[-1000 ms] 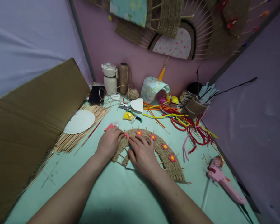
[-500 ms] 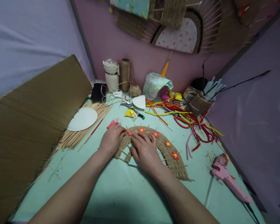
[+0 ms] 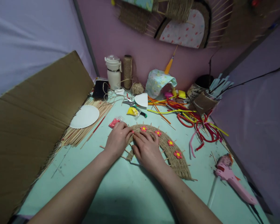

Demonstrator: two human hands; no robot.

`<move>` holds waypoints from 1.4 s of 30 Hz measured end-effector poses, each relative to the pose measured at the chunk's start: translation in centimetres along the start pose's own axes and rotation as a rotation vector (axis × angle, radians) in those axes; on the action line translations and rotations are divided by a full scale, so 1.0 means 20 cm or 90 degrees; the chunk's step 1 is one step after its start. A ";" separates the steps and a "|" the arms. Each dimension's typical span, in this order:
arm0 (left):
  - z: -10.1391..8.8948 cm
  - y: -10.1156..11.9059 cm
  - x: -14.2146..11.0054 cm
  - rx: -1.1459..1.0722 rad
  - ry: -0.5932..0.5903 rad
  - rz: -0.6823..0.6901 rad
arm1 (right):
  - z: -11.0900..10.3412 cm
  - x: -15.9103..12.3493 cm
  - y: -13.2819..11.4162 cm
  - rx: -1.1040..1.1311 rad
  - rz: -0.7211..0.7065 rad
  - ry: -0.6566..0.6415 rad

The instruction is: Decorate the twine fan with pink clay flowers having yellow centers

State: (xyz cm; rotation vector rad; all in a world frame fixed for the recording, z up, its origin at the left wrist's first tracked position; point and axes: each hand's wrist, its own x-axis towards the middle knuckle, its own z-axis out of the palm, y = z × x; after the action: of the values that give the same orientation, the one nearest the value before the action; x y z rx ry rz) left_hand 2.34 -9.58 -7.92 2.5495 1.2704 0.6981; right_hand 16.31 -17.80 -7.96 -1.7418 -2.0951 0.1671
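Observation:
A half-ring woven from brown twine over thin sticks [image 3: 180,166] lies on the table. Several pink-red clay flowers with yellow centres, among them one near its right end [image 3: 177,154], sit along the band. My left hand [image 3: 116,140] is at the band's upper left, fingers curled and closed at a small red clay piece [image 3: 133,132] that they partly cover. Beside it, my right hand [image 3: 147,151] rests on the weave, fingers spread, the index fingertip close to that same piece. A packet of red clay [image 3: 115,122] lies just behind my left hand.
At left are a cardboard sheet [image 3: 37,102], thin sticks [image 3: 93,133] and a white oval [image 3: 85,116]. Behind lie a yellow clay packet [image 3: 132,111], cutters [image 3: 128,102] and coloured pipe cleaners [image 3: 207,133]. A pink glue gun [image 3: 235,180] lies at right.
The camera view has shifted slightly, moving the scene a little to the right. My left hand has closed further over the red clay piece, so less of it shows.

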 end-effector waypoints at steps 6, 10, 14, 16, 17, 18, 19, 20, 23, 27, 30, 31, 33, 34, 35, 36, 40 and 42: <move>0.01 -0.01 0.02 -0.002 -0.022 0.023 | 0.00 0.00 0.00 0.006 -0.007 -0.002; 0.02 -0.02 0.02 0.010 -0.014 0.015 | -0.01 0.00 0.00 0.006 -0.005 -0.002; 0.02 -0.01 0.02 0.011 -0.014 0.017 | -0.01 0.00 0.00 0.014 -0.004 -0.002; 0.02 -0.01 0.02 0.001 -0.012 0.021 | -0.01 0.00 0.00 0.015 -0.004 -0.001; 0.02 -0.01 0.02 -0.007 -0.010 0.023 | -0.01 0.00 0.00 0.014 -0.003 -0.001; 0.01 -0.02 0.02 -0.018 -0.007 0.025 | -0.01 0.01 0.00 0.013 -0.001 -0.003; 0.01 -0.03 0.01 -0.028 -0.003 0.025 | -0.01 0.01 0.00 0.013 0.002 -0.005; 0.00 -0.03 0.01 -0.036 0.004 0.022 | -0.02 0.01 0.00 0.013 0.004 -0.006; -0.02 -0.07 0.00 -0.031 0.032 0.002 | -0.02 0.01 0.00 0.017 0.006 0.001; -0.06 -0.09 -0.01 0.013 0.038 -0.029 | -0.02 0.01 0.00 0.019 0.017 0.025; -0.07 -0.09 -0.03 0.038 0.027 -0.034 | -0.02 0.02 0.00 0.008 0.030 0.021; -0.07 -0.09 -0.04 0.043 0.023 -0.033 | -0.02 0.02 0.00 0.004 0.029 0.016; -0.06 -0.09 -0.05 0.052 0.015 -0.033 | -0.01 0.02 0.00 0.000 0.023 0.004; -0.06 -0.09 -0.05 0.055 0.009 -0.033 | -0.01 0.02 0.00 0.000 0.019 -0.002; -0.06 -0.08 -0.06 0.058 0.002 -0.035 | -0.01 0.02 -0.01 0.002 0.017 -0.008; -0.05 -0.08 -0.06 0.057 -0.004 -0.036 | -0.01 0.02 -0.01 0.004 0.017 -0.014; -0.04 -0.08 -0.06 0.042 -0.020 -0.028 | -0.01 0.02 -0.01 0.013 0.023 -0.028; -0.04 -0.08 -0.06 0.042 -0.028 -0.024 | -0.01 0.02 -0.01 0.017 0.026 -0.029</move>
State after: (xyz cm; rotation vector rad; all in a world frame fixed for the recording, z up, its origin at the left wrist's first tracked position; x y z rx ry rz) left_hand 0.20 -9.52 -8.21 2.5709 1.3448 0.5982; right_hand 16.10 -17.49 -7.59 -1.7821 -2.0809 0.2476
